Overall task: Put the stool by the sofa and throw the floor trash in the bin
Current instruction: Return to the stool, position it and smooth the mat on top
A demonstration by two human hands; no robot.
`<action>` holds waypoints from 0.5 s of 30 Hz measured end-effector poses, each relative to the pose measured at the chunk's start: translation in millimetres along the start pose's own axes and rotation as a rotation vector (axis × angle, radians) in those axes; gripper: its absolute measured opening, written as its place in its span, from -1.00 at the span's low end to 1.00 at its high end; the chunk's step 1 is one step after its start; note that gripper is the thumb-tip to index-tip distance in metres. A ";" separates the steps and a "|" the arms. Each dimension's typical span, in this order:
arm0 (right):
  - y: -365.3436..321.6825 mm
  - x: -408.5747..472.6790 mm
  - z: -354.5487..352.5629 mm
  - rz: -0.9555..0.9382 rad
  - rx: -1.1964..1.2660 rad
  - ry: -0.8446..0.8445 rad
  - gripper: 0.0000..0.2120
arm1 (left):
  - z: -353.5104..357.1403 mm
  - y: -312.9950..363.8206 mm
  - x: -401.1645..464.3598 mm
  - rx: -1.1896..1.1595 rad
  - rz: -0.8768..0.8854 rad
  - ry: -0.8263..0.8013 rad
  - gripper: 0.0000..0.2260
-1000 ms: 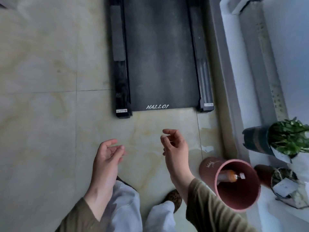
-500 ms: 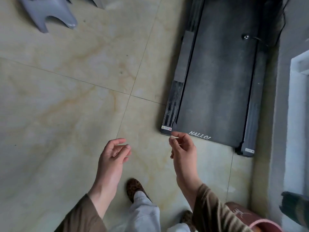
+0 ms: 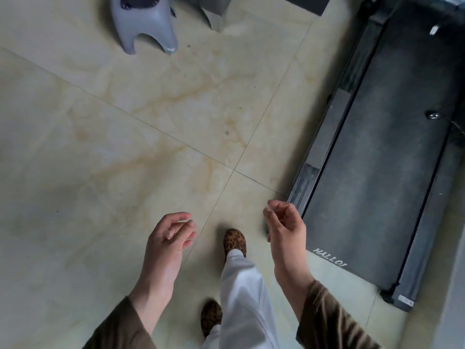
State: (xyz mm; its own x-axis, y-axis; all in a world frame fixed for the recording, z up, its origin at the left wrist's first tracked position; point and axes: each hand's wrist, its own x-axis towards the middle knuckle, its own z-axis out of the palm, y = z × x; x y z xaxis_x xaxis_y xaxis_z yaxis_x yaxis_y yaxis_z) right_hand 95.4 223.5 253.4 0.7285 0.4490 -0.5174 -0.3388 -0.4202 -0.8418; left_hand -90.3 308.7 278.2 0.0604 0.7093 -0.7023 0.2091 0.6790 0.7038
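A grey plastic stool [image 3: 146, 26] stands on the tiled floor at the top left, far ahead of both hands. My left hand [image 3: 168, 238] hangs low in the middle of the view, fingers loosely curled and apart, holding nothing. My right hand [image 3: 285, 227] is raised beside it, near the corner of the treadmill, fingers curled and empty. The bin is out of view. No trash shows on the floor apart from a few small dark specks [image 3: 227, 133].
A black treadmill [image 3: 377, 159] lies along the right side, its near corner close to my right hand. A grey furniture base [image 3: 214, 6] sits at the top behind the stool. My feet in leopard slippers [image 3: 235, 241] step across the beige tiled floor [image 3: 100, 147].
The view has swung left, away from the pink bin and the plants, which left the frame. The stool has come into view at the top. Both hands stay empty.
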 end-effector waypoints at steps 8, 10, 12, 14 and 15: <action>-51.6 68.0 67.0 -0.018 -0.107 -0.094 -0.88 | -2.4 66.4 66.2 -0.065 0.028 0.061 -0.90; -63.6 83.3 88.3 -0.029 -0.126 -0.114 -0.87 | -7.1 79.2 85.0 -0.082 0.028 0.084 -0.90; -73.2 95.3 109.7 -0.032 -0.159 -0.125 -0.87 | -14.2 90.6 100.6 -0.103 0.022 0.106 -0.89; -80.9 105.3 135.3 -0.028 -0.184 -0.137 -0.87 | -25.2 104.1 116.0 -0.125 0.011 0.127 -0.88; -84.3 108.8 148.0 -0.028 -0.197 -0.137 -0.87 | -30.9 109.9 122.8 -0.137 0.006 0.132 -0.88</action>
State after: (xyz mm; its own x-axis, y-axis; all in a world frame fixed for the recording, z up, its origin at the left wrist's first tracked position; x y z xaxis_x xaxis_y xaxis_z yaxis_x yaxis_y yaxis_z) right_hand 115.1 424.5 245.3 0.6443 0.5596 -0.5214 -0.1873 -0.5455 -0.8169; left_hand -90.1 476.3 272.6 -0.0695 0.7258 -0.6844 0.0740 0.6879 0.7220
